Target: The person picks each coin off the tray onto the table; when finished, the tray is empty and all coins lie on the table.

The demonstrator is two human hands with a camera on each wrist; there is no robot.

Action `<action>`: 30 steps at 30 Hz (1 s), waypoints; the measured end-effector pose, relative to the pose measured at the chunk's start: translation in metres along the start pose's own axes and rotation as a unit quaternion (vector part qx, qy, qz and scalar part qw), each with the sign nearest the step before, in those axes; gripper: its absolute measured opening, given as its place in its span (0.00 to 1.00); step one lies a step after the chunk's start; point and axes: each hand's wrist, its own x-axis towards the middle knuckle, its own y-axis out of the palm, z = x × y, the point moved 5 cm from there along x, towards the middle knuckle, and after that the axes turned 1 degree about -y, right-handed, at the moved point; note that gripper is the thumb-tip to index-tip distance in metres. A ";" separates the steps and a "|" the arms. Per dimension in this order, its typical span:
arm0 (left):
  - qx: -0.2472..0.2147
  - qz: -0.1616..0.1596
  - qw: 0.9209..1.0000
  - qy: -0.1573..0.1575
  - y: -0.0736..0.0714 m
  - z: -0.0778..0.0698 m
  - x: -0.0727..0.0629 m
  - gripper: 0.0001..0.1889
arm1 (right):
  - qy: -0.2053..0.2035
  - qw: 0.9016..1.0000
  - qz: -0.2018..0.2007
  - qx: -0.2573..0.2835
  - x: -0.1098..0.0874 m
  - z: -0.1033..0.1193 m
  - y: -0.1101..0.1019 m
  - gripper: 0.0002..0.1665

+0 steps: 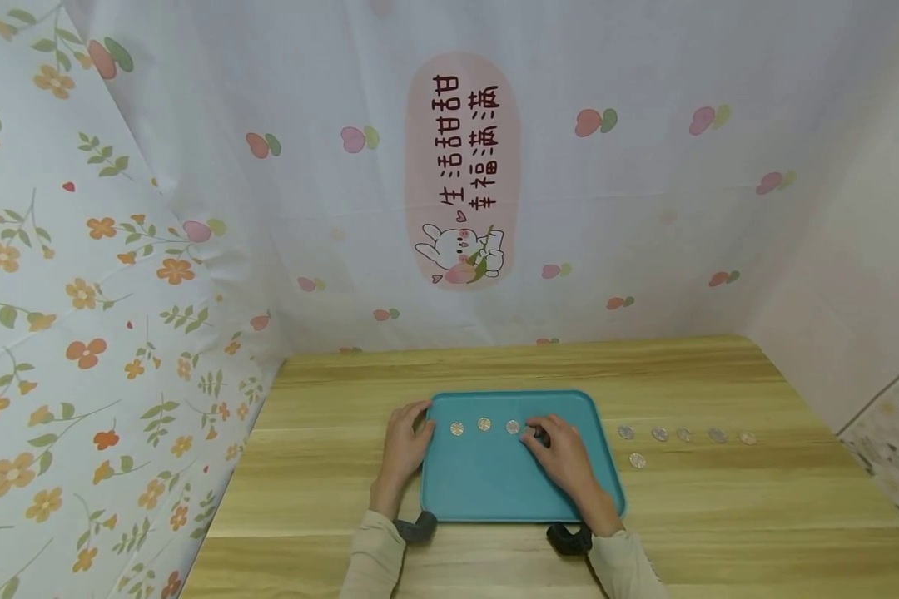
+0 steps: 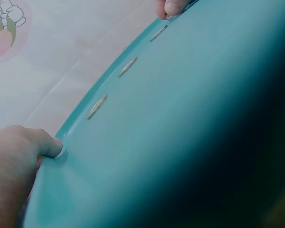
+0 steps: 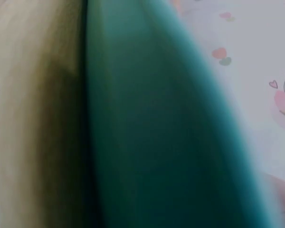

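Note:
A blue tray lies on the table, with a row of three coins near its far side: a left coin, a middle coin and a right coin. My left hand grips the tray's left edge; in the left wrist view its thumb lies over the rim. Over the tray, my right hand pinches another coin between thumb and fingers, just right of the row. The right wrist view is mostly filled by the blurred tray.
Right of the tray, several coins lie in a loose row on the wooden table, with one coin nearer the front. A patterned white cloth hangs behind, and a floral cloth stands at the left.

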 end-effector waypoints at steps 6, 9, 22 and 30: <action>-0.003 -0.007 1.000 0.005 -0.004 -0.001 0.001 0.19 | -0.007 0.999 -0.017 0.031 0.003 0.002 -0.001 0.15; -0.005 0.000 1.000 -0.003 -0.003 0.000 0.002 0.19 | -0.022 0.998 -0.027 0.050 0.001 0.004 -0.004 0.15; -0.020 0.000 1.000 -0.001 -0.003 -0.002 -0.001 0.20 | -0.053 0.997 -0.057 0.027 -0.019 -0.025 -0.077 0.17; -0.016 0.001 1.000 0.000 -0.002 -0.006 -0.002 0.19 | 0.035 0.999 -0.013 0.001 -0.050 -0.064 -0.107 0.19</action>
